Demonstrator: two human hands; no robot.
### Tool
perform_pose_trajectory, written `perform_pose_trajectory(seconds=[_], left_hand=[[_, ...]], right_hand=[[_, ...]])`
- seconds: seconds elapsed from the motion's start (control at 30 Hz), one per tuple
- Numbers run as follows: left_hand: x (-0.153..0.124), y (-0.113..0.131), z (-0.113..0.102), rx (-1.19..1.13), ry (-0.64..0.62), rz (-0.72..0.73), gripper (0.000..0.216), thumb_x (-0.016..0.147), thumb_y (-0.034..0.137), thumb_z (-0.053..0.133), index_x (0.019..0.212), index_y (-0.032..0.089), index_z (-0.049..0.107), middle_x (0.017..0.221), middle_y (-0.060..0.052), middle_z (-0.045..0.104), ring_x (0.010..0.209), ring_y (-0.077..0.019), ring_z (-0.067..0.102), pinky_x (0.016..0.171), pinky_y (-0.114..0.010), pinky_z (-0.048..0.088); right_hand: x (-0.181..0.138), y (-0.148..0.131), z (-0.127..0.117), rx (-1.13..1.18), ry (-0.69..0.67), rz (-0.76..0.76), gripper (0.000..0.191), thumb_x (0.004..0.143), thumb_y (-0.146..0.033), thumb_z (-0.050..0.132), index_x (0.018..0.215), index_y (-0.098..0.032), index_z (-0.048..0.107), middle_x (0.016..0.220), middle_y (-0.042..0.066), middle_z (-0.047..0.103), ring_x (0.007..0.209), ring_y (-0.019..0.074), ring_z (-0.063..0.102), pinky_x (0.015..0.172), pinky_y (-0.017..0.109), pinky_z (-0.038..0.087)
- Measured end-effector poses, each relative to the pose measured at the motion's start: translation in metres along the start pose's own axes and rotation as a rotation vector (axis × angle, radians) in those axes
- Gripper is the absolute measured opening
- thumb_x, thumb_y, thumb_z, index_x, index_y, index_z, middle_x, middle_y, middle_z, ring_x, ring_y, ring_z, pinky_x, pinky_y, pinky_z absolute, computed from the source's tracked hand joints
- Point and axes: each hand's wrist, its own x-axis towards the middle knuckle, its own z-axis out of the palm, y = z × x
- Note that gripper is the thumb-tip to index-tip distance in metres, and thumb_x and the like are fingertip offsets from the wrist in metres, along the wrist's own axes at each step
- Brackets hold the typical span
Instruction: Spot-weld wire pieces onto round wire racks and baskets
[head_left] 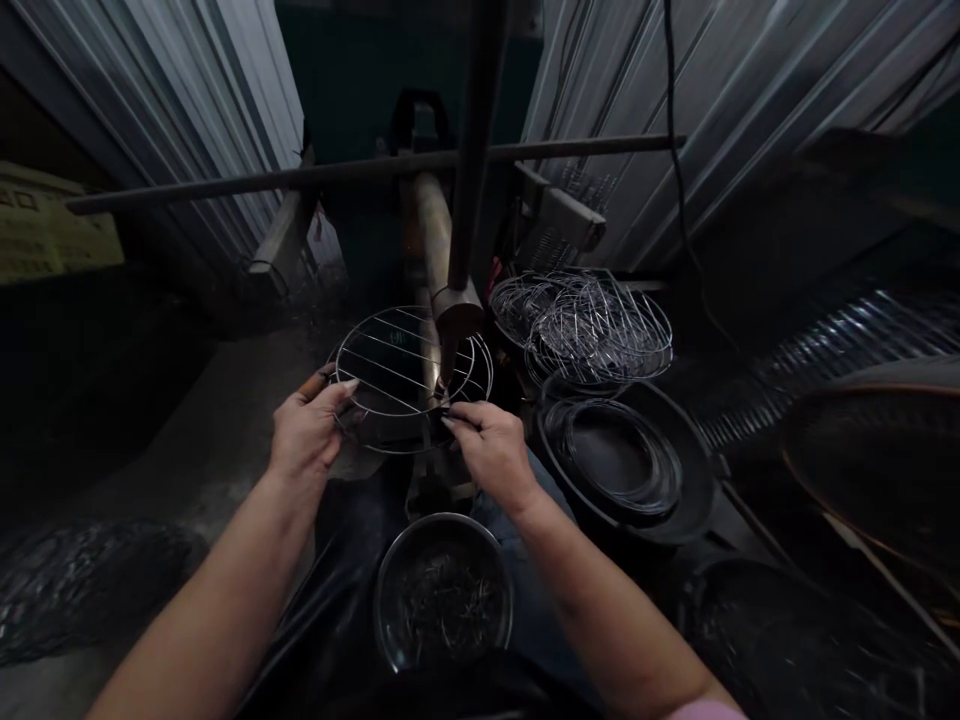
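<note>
A round wire rack (381, 391) with parallel bars lies roughly level in front of the machine's vertical metal rod (459, 305). My left hand (304, 425) grips its left rim, thumb on top and fingers underneath. At the near right rim, just beside the rod's narrow tip, my right hand (491, 450) is pinched closed; whatever is between its fingertips is too small to make out. A second wire ring shows below the rack. Under my hands sits a metal bowl (383, 600) containing many short metal pieces (450, 605).
Wire racks (592, 325) are heaped to the right. Nearer, a dark basin (701, 480) holds coiled wire rings (667, 470). A horizontal bar (300, 178) crosses behind the rod. Wire goods (810, 365) stand far right, and a dark tangled pile (82, 590) lies at lower left.
</note>
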Motion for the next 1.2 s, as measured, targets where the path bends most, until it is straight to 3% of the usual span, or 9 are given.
perform_pose_trajectory(seconds=[0.1, 0.2, 0.3, 0.43, 0.97, 1.2], left_hand=[[-0.001, 0.0, 0.0, 0.001, 0.021, -0.004, 0.044, 0.05, 0.009, 0.077, 0.093, 0.013, 0.068, 0.068, -0.002, 0.066, 0.054, -0.0143, 0.061, 0.048, -0.024, 0.054], [-0.002, 0.001, 0.001, 0.003, 0.038, -0.003, 0.046, 0.049, 0.01, 0.078, 0.095, 0.013, 0.068, 0.07, -0.002, 0.066, 0.055, -0.0142, 0.061, 0.047, -0.023, 0.053], [-0.004, 0.0, 0.002, 0.007, 0.042, 0.001, 0.047, 0.05, 0.012, 0.079, 0.096, 0.015, 0.069, 0.073, -0.003, 0.067, 0.058, -0.0151, 0.062, 0.046, -0.022, 0.052], [-0.005, -0.003, 0.003, 0.01, 0.011, 0.016, 0.049, 0.05, 0.015, 0.08, 0.098, 0.016, 0.069, 0.074, -0.002, 0.066, 0.059, -0.0144, 0.061, 0.046, -0.022, 0.051], [0.02, -0.003, 0.008, -0.031, -0.051, -0.004, 0.043, 0.05, 0.01, 0.079, 0.092, 0.013, 0.07, 0.069, -0.004, 0.067, 0.056, -0.0154, 0.063, 0.048, -0.024, 0.054], [0.032, -0.004, 0.01, -0.008, -0.083, -0.066, 0.042, 0.049, 0.011, 0.078, 0.09, 0.014, 0.068, 0.065, -0.003, 0.066, 0.052, -0.0167, 0.062, 0.045, -0.025, 0.052]], right_hand=[[-0.005, -0.001, 0.005, 0.292, 0.05, 0.077, 0.019, 0.083, -0.03, 0.063, 0.095, -0.021, 0.073, 0.078, 0.003, 0.068, 0.068, 0.0169, 0.065, 0.061, 0.026, 0.053], [-0.008, 0.004, 0.004, 0.442, -0.01, 0.144, 0.021, 0.079, -0.033, 0.066, 0.093, -0.019, 0.074, 0.082, 0.004, 0.069, 0.063, 0.0165, 0.066, 0.052, 0.024, 0.052], [-0.007, 0.014, 0.005, 0.332, -0.021, 0.197, 0.016, 0.074, -0.03, 0.068, 0.082, -0.018, 0.076, 0.08, 0.004, 0.071, 0.064, 0.0174, 0.066, 0.053, 0.025, 0.053], [-0.005, 0.022, 0.012, 0.2, 0.077, 0.212, 0.014, 0.073, -0.028, 0.067, 0.081, -0.02, 0.076, 0.079, 0.004, 0.072, 0.074, 0.021, 0.067, 0.058, 0.027, 0.054], [0.007, 0.024, 0.022, 0.272, 0.131, 0.214, 0.018, 0.075, -0.031, 0.065, 0.084, -0.018, 0.074, 0.08, 0.004, 0.072, 0.062, 0.018, 0.066, 0.054, 0.026, 0.053], [0.017, 0.019, 0.024, 0.293, 0.129, 0.252, 0.019, 0.072, -0.03, 0.065, 0.083, -0.017, 0.075, 0.069, 0.002, 0.071, 0.056, 0.0174, 0.064, 0.052, 0.025, 0.052]])
